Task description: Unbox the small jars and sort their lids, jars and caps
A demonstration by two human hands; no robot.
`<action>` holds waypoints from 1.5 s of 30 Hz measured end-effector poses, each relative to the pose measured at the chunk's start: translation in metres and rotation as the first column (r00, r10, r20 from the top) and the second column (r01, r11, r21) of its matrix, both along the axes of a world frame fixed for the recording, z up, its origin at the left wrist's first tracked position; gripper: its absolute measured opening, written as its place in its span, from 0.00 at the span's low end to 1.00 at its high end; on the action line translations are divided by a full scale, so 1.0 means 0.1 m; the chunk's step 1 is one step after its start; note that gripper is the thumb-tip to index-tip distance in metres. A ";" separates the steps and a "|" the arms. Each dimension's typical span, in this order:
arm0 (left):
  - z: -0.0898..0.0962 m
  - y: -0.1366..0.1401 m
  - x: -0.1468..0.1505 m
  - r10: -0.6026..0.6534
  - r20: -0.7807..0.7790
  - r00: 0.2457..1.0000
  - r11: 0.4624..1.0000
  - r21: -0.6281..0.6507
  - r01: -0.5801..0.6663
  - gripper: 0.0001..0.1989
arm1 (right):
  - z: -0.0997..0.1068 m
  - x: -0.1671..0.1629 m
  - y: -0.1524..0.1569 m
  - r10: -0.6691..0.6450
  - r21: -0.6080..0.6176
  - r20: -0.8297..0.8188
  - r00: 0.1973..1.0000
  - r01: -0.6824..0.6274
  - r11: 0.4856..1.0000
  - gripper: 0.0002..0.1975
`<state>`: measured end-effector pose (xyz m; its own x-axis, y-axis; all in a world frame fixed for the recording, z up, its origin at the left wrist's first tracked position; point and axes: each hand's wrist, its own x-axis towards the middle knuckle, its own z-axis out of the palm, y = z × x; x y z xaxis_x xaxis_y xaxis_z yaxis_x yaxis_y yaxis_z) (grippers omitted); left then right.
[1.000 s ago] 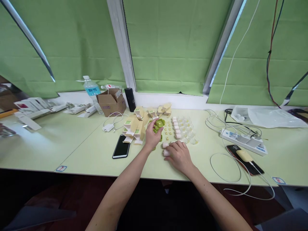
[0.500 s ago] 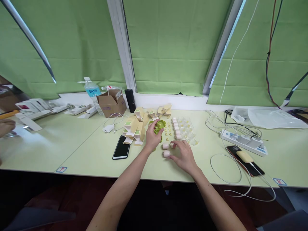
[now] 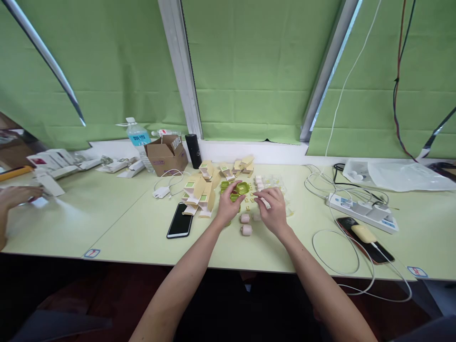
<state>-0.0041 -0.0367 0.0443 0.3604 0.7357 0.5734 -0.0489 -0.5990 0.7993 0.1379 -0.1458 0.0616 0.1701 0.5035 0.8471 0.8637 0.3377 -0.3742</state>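
Note:
My left hand (image 3: 228, 206) grips a green, flower-shaped plastic cup (image 3: 243, 188) by its rim, its open side facing up. More green plastic pieces (image 3: 225, 185) lie beneath and beside that hand. To the right, my right hand (image 3: 273, 209) has thumb and forefinger pinched together; whatever is between the tips is too small to make out. Below those fingertips are small yellow clips (image 3: 248, 207) in rows. Pale pink cylinders (image 3: 246, 230) stand in front of the hands, and others (image 3: 258, 181) are lined up behind, partly hidden by my right hand. Clear plastic covers (image 3: 276, 181) lie beyond it.
Opened cream cartons (image 3: 206, 197) and a black phone (image 3: 180, 221) lie at left. Behind them stand a cardboard box (image 3: 166, 156) and a water bottle (image 3: 138, 137). A power strip (image 3: 361, 211) and cables occupy the right side. Another person's hand (image 3: 21, 194) works at far left.
My right hand has moved up from the pink cylinders to above the yellow clips, its fingers now pinched. My left hand still holds the green cup. The other person's hand has moved right.

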 end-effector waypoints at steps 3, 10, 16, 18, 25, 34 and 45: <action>-0.01 0.00 0.02 -0.083 0.036 0.996 0.996 -0.029 0.084 0.23 | 0.08 0.08 0.21 0.024 0.020 0.082 0.996 -0.026 0.999 0.08; -0.04 0.02 0.03 -0.274 0.191 0.943 0.930 -0.198 0.310 0.30 | -0.10 0.15 0.38 0.381 -0.091 -0.360 0.852 -0.438 0.894 0.22; -0.02 -0.04 0.01 -0.400 0.182 0.898 0.881 -0.194 0.431 0.32 | -0.15 0.18 0.34 0.451 -0.064 -0.467 0.761 -0.537 0.841 0.21; 0.00 -0.06 -0.01 -0.427 0.194 0.883 0.868 -0.186 0.460 0.32 | -0.14 0.19 0.34 0.474 -0.046 -0.493 0.729 -0.566 0.823 0.19; 0.03 -0.04 0.00 -0.280 0.237 0.930 0.888 -0.305 0.344 0.23 | -0.21 0.20 0.36 0.497 0.026 -0.658 0.566 -0.642 0.766 0.24; -0.03 -0.02 0.05 -0.390 0.231 0.891 0.775 -0.440 0.453 0.29 | -0.19 0.04 0.28 0.451 -0.022 -0.487 0.748 -0.527 0.850 0.20; 0.02 -0.07 0.05 -0.392 0.288 0.874 0.728 -0.483 0.486 0.27 | -0.18 0.03 0.25 0.411 -0.047 -0.358 0.838 -0.456 0.889 0.20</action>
<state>0.0005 -0.0439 0.0465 0.6604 0.7172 0.2224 -0.3502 0.0321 0.9361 0.1406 -0.1211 0.0435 0.1665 0.6892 0.7051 0.4581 0.5792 -0.6743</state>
